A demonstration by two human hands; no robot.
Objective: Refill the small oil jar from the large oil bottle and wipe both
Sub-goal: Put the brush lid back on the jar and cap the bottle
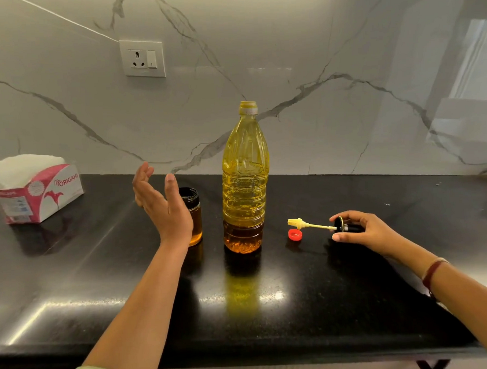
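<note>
The large plastic oil bottle [245, 181] stands uncapped at the middle of the black counter [297, 293], nearly full of yellow oil. Its red cap [295, 234] lies on the counter just to its right. The small glass oil jar [194, 214] stands open to the bottle's left, partly filled with amber oil. My left hand [162, 207] hovers in front of the jar with fingers spread, holding nothing and hiding the jar's left side. My right hand [358, 231] grips the jar's black lid [346, 226] low over the counter; the lid's yellow brush [298, 223] points left toward the red cap.
A pink and white tissue box [36, 190] with white tissues sits at the far left of the counter. A marble wall with a white socket and switch plate [142, 58] rises behind. The counter's front edge runs along the bottom of the view.
</note>
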